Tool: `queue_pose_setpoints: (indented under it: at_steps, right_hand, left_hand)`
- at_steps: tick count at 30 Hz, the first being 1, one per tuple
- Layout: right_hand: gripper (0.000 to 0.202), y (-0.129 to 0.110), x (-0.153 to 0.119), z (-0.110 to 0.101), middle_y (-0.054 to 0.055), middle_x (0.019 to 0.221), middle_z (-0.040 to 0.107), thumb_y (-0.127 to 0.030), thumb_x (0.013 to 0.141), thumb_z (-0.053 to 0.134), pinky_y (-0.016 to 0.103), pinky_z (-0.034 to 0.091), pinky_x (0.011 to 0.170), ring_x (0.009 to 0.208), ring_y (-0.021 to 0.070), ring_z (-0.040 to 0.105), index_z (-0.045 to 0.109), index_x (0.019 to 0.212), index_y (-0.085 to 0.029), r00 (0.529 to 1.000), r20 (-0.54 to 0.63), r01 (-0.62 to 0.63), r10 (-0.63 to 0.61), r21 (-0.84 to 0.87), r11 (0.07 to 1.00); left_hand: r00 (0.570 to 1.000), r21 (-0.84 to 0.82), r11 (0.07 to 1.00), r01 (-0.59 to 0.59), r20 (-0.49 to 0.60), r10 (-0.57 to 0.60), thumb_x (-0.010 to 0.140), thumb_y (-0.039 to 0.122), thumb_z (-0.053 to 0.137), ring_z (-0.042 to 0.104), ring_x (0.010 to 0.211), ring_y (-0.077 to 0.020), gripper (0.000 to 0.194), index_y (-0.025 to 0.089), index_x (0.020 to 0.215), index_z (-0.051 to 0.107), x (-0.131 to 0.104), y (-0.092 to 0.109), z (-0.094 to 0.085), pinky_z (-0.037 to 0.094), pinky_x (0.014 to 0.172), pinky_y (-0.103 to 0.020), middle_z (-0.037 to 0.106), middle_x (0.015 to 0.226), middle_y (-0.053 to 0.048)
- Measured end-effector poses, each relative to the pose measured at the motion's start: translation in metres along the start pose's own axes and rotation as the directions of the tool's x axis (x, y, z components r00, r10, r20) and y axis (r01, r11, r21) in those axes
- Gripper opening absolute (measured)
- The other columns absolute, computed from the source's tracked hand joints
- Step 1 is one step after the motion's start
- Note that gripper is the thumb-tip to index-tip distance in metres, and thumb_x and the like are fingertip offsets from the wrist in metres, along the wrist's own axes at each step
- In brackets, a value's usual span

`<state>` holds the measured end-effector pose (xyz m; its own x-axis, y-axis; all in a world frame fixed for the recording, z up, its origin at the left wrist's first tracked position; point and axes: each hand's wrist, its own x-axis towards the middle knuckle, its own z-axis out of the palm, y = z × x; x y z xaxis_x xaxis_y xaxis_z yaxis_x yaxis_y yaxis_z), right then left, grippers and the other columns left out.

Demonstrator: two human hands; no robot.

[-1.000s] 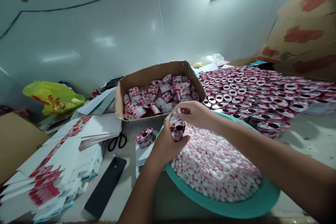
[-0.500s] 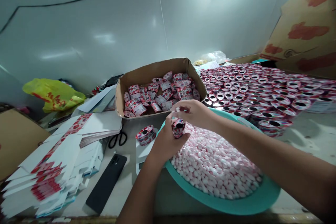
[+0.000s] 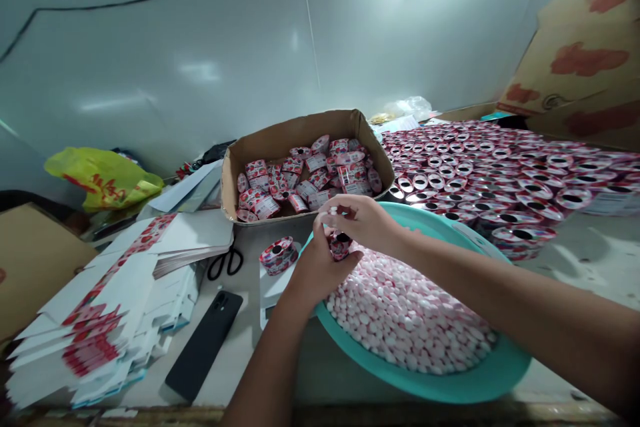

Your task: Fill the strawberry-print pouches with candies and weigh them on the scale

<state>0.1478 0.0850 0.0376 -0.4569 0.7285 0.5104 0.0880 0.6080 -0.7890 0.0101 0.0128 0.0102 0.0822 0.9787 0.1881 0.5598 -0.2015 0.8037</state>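
My left hand [image 3: 318, 270] is wrapped round a small red-and-white printed tin [image 3: 340, 247] with a dark opening on top, held over the left rim of a teal basin [image 3: 425, 390]. Just above the tin, my right hand [image 3: 367, 217] pinches small white candies [image 3: 333, 211] between its fingertips. Many pale pink and white candies [image 3: 410, 310] fill the basin. Left of my left hand, another printed tin [image 3: 278, 256] stands on a white flat device [image 3: 265, 293].
A cardboard box [image 3: 305, 217] of tins lies behind the hands. Rows of tins [image 3: 450, 173] cover the right side. On the left are a black phone [image 3: 204, 347], scissors [image 3: 226, 263], flat cartons [image 3: 115, 280] and a yellow bag [image 3: 103, 180].
My right hand has shifted slightly left and down, closer over the tin. My left hand still holds the tin in nearly the same place.
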Motion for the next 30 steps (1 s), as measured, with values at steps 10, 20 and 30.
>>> queue_pose_setpoints:
  at_steps: [10, 20, 30]
  right_hand:
    - [0.015, -0.0007, 0.0015, -0.0006, 0.004, 0.082, 0.071, -0.029, 0.085, 0.064, 0.023, 0.047, 0.065, 0.072, 0.0139, 0.062, 0.070, 0.085, -0.016, 0.999, -0.001, 0.035, -0.035, -0.087, 0.996]
    - [0.016, 0.0022, 0.0012, -0.0007, 0.001, 0.075, 0.066, -0.030, 0.086, 0.063, 0.022, 0.043, 0.060, 0.065, 0.0111, 0.056, 0.071, 0.085, -0.016, 0.999, 0.004, 0.045, -0.045, -0.067, 0.997]
    - [0.016, -0.0005, 0.0019, -0.0042, 0.002, 0.077, 0.068, -0.030, 0.085, 0.063, 0.022, 0.044, 0.061, 0.066, 0.0115, 0.057, 0.070, 0.084, -0.016, 0.997, 0.065, 0.034, -0.029, -0.084, 0.996]
  left_hand:
    - [1.000, -0.001, 1.000, 0.004, -0.002, -0.004, 0.080, 0.037, 0.071, 0.062, 0.116, -0.0279, 0.075, 0.022, 0.140, 0.029, 0.0000, -0.0032, 0.0010, 0.047, 0.099, -0.041, 0.064, 0.128, -0.011]
    - [1.000, -0.003, 1.000, -0.007, 0.011, 0.007, 0.082, 0.037, 0.070, 0.063, 0.115, -0.0264, 0.071, 0.022, 0.139, 0.031, -0.0005, -0.0006, -0.0002, 0.048, 0.098, -0.040, 0.064, 0.128, -0.010]
    - [1.000, 0.007, 1.000, -0.014, 0.017, 0.014, 0.082, 0.039, 0.070, 0.062, 0.118, -0.0268, 0.073, 0.022, 0.141, 0.030, -0.0007, -0.0006, -0.0011, 0.046, 0.102, -0.041, 0.062, 0.131, -0.011]
